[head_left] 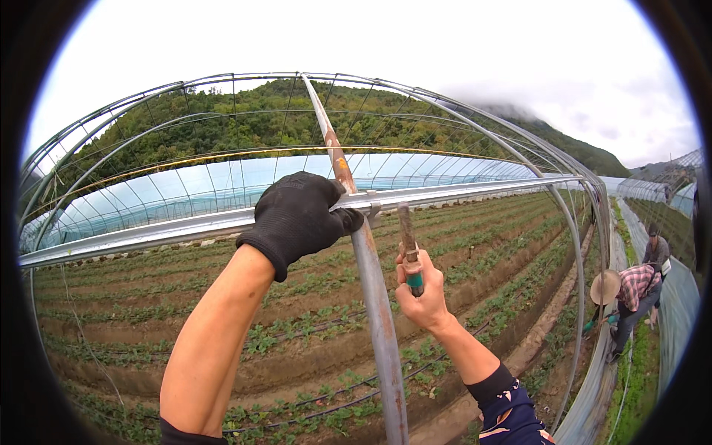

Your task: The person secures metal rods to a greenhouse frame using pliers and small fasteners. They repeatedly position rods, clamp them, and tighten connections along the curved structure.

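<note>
My left hand, in a black knit glove, is closed round a silvery metal channel rail where it crosses an upright, rust-spotted pipe. Its fingers press near a small metal clip at that joint. My bare right hand grips a hand tool with a worn brownish metal shaft and a green-and-black handle; its exact kind is unclear. The tool points upward, just right of the pipe and below the rail. Part of the rail is hidden behind the glove.
Curved hoops of a greenhouse frame arch overhead. Below run planted soil ridges with dark hoses. Blue plastic sheeting lines the far side. At right, a person in a straw hat and checked shirt bends over, with another person behind.
</note>
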The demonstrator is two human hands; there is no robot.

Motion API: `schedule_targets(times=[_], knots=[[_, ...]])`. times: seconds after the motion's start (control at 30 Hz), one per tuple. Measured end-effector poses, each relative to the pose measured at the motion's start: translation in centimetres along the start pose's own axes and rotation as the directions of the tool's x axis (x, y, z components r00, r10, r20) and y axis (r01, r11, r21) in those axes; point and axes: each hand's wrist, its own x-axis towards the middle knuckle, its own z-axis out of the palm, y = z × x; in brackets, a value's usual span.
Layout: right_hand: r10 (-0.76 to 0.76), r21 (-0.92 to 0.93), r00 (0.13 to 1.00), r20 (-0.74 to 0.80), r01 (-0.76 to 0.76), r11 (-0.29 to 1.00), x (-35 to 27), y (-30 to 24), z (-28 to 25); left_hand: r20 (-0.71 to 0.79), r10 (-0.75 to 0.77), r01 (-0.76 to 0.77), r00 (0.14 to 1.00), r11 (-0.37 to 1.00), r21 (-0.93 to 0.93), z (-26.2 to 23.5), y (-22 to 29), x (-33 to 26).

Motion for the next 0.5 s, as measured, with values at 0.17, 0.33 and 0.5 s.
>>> schedule_targets(times=[0.17,0.33,0.5], knots=[[0.012,0.133,0.999,-0.03,-0.008,0.991,0.0,1.3,0.6,0.057,-0.037,0.036,0.998,0.999,0.01,-0.5,0.9,0.2],[0.227,-0.12,0.968,0.107,-0.214,0.969,0.8,-1.3,-0.7,0.041,-0.015,0.015,0.999,1.0,-0.005,-0.2,0.1,0.1],[0.201,0.236,0.979,0.015,-0.199,0.951,-3.9,3.0,-1.6,-0.005,0.028,-0.028,1.0,1.0,0.012,0.2,-0.3,-0.1]])
